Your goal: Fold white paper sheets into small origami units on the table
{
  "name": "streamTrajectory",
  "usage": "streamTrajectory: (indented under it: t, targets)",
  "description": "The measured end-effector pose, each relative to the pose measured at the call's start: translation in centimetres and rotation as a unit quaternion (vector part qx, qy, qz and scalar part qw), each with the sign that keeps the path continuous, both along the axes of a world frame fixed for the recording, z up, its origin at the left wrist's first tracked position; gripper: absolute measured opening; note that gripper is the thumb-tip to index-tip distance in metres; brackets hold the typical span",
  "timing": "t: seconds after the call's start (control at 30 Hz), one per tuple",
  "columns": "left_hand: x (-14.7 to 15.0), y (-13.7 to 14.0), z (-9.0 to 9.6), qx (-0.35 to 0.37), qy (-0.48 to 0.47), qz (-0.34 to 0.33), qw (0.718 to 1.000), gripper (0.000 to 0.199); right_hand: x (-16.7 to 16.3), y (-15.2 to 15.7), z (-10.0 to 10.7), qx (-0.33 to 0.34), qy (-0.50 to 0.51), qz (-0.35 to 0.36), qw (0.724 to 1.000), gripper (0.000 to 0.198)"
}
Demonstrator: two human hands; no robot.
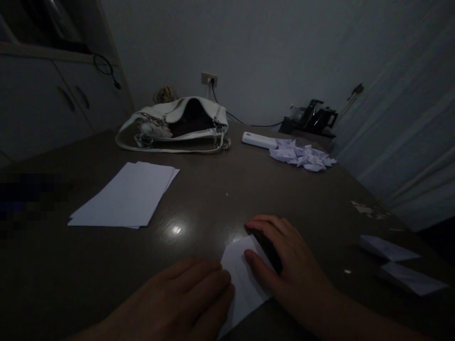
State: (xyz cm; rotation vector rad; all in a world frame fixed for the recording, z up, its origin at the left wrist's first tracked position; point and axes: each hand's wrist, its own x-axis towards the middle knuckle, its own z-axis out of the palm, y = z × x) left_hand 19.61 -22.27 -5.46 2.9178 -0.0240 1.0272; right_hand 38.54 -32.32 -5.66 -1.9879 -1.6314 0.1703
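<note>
A folded sheet of white paper (243,279) lies on the table at the bottom centre, its far end narrowed by slanted corners. My left hand (185,296) presses on its left edge, fingers curled and close together; part of the paper is hidden under them. At the right edge, my right hand (287,260) has its thumb on the paper and its fingers spread apart from it, arched over the tabletop. Two folded paper pieces (389,248) lie to the right of my right hand.
A stack of white sheets (124,196) lies at left on the brown table (209,199). Behind are a white handbag (192,121), a white long object (259,140) and a pile of folded paper (302,155). A black kettle (323,118) stands at the far right.
</note>
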Motion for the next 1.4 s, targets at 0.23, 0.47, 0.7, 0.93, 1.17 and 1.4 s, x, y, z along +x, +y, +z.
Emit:
streamTrajectory:
  t: [0.23,0.47,0.7,0.93,1.17,1.4]
  targets:
    - [0.1,1.2,-0.3,0.045,0.040,-0.028,0.998,0.042,0.0,0.1,0.2,0.002,0.020,0.010,1.000,0.021]
    - [0.0,1.1,0.3,0.030,0.093,-0.009,0.995,0.034,-0.1,0.0,0.4,0.024,0.074,-0.016,0.997,0.021]
    - [0.1,1.0,0.2,0.025,0.091,-0.023,0.995,0.035,-0.1,-0.1,0.3,0.071,0.204,0.010,0.976,0.028]
    - [0.1,1.1,-0.1,0.047,0.054,-0.027,0.997,0.037,0.7,0.9,0.0,0.053,0.389,-0.026,0.920,0.055]
    - [-0.1,1.3,-0.2,0.049,0.085,-0.027,0.995,0.031,0.5,0.8,-0.1,-0.001,0.458,-0.041,0.888,0.077]
    - [-0.2,1.4,-1.0,0.063,0.083,-0.023,0.994,0.033,0.8,1.1,-0.5,0.028,0.479,-0.058,0.875,0.078]
